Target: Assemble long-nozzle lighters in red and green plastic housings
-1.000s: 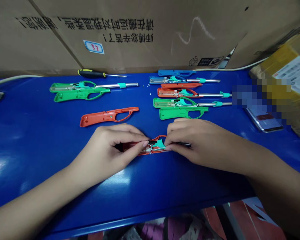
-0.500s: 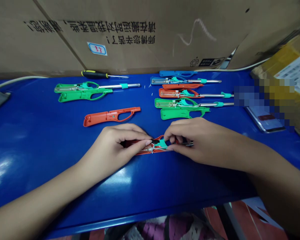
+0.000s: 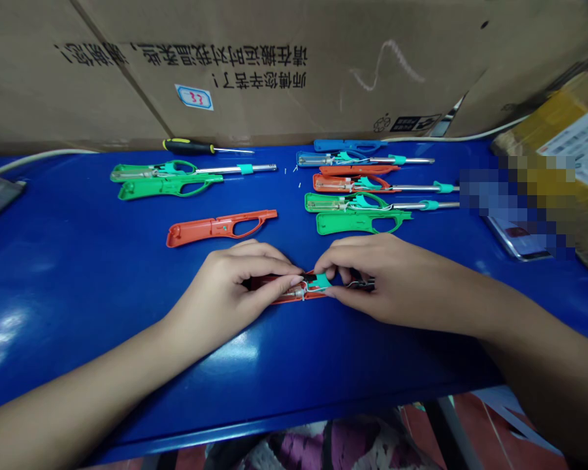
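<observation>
In front of me on the blue table lies an opened red long-nosed gas lighter (image 3: 288, 295), its clear tank, white wire and teal trigger (image 3: 319, 282) exposed. My left hand (image 3: 247, 277) is closed over the handle end, thumb and fingers pinching at a small black part (image 3: 308, 278) beside the trigger. From the other side my right hand (image 3: 355, 271) is closed around the nozzle end, fingertips at the teal trigger. Its fingers hide most of the metal tube. A matching red shell half (image 3: 200, 230) lies above my left hand, touched by neither hand.
Opened lighters lie farther back: green (image 3: 151, 171) at left, blue (image 3: 318, 158), red (image 3: 333, 183) and green (image 3: 318, 202) at right. A screwdriver (image 3: 191, 145) rests by the cardboard box (image 3: 255, 117). A phone (image 3: 519, 238) and taped parcel (image 3: 534, 156) stand right.
The view has shifted slightly. Both hands stay on the red lighter, with the right fingertips a little closer over the teal trigger.
</observation>
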`<state>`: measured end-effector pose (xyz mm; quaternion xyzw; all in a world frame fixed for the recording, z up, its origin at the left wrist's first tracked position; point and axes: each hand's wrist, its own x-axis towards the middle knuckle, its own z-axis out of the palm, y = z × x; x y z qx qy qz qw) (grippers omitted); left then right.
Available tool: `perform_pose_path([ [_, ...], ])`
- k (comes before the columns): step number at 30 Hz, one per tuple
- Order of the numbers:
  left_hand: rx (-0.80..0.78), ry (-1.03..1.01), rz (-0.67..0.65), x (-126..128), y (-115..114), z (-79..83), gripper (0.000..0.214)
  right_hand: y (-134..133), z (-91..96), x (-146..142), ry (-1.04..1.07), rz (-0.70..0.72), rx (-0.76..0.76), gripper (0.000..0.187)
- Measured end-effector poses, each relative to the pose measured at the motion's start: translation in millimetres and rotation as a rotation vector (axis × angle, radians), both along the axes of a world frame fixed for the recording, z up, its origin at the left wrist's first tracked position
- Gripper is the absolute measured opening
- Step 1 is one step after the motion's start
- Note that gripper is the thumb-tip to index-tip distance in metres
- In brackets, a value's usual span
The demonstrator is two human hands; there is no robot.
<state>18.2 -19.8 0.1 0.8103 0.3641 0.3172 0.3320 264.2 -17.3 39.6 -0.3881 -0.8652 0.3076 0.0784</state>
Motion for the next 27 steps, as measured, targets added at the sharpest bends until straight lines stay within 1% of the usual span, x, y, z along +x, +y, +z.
perform_pose_path([
  [5, 0.023, 0.022, -0.001, 1.5, -0.6, -0.4, 0.008, -0.4, -0.8, 0.2, 0.016, -0.058, -0.015, 0.019],
  [9, 0.030, 0.018, 0.001, 2.0, -0.7, -1.6, 0.008, 0.3, 0.2, -0.6, -0.003, -0.058, -0.051, 0.013],
  [13, 0.046, 0.013, -0.012, 1.6, -0.3, -2.1, 0.008, 0.7, 1.6, -0.7, -0.031, -0.057, -0.045, 0.013],
  [17, 0.056, 0.013, -0.003, 1.4, -0.9, -2.4, 0.009, 0.5, 2.5, -2.0, -0.004, -0.073, -0.043, 0.014],
  [23, 0.073, 0.011, -0.003, 2.4, -1.9, -2.1, 0.008, 0.5, 2.0, -4.2, 0.052, -0.192, -0.200, 0.013],
  [27, 0.072, 0.011, 0.001, 3.5, -2.1, -1.4, 0.008, 1.0, 2.0, -5.2, 0.059, -0.207, -0.224, 0.015],
])
